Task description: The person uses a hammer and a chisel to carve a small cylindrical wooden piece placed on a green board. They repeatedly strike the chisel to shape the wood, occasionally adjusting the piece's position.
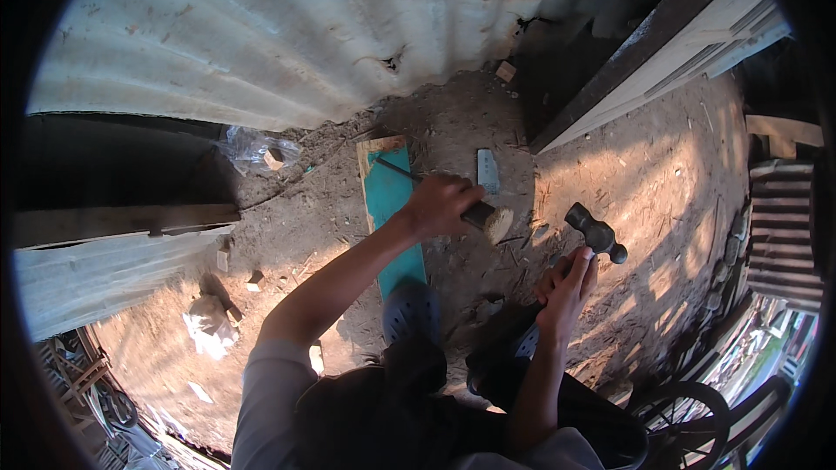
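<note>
My left hand (440,203) is closed round a chisel (489,218) with a dark handle and a pale, frayed butt end. Its thin metal shank slants up and left over a teal-painted wooden board (389,200); whether the tip touches the wood I cannot tell. To the right, my right hand (564,289) grips a ball-peen hammer (596,233) close under its dark metal head, raised apart from the board. A clog (411,312) on my foot presses on the board's near end.
Beyond the board stands a corrugated metal sheet wall (287,26). A small whitish flat piece (488,171) lies on the dirt floor (627,313) to its right. Clear plastic (251,150) and wood offcuts (254,280) lie left. A wooden panel (662,52) leans far right; a wheel (684,431) stands near right.
</note>
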Tool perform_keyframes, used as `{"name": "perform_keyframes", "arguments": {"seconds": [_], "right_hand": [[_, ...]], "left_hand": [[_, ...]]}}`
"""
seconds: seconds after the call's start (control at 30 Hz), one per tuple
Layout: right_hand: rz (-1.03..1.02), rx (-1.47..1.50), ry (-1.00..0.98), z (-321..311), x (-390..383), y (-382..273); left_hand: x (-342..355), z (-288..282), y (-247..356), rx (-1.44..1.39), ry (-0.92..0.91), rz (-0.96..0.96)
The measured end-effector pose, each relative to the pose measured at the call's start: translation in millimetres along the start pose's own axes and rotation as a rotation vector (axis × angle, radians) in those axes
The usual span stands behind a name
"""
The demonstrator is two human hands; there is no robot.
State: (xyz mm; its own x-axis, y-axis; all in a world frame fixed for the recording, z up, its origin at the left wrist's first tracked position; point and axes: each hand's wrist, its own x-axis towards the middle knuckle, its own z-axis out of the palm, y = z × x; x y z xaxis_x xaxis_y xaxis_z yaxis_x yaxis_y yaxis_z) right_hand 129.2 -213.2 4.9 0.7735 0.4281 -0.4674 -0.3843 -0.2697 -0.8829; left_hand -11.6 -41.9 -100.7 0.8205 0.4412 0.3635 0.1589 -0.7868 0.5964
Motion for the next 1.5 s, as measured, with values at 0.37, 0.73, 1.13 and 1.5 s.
{"name": "perform_keyframes", "arguments": {"seconds": [0.37, 0.73, 1.13, 1.5], "right_hand": [[-0.091, -0.18, -0.156, 22, -14, 34], [-0.157, -0.175, -0.1, 20, -14, 18], [-0.045, 0.035, 0.074, 17, -8, 17], [-0.068, 0.121, 0.12, 25, -6, -3]], "left_hand": [[10, 7, -6, 0.068, 0.017, -0.079], [-4, 14, -12, 0.117, -0.022, -0.088], [5, 11, -4, 0.11, 0.003, -0.144], [10, -2, -7, 0.075, -0.168, -0.205]]}}
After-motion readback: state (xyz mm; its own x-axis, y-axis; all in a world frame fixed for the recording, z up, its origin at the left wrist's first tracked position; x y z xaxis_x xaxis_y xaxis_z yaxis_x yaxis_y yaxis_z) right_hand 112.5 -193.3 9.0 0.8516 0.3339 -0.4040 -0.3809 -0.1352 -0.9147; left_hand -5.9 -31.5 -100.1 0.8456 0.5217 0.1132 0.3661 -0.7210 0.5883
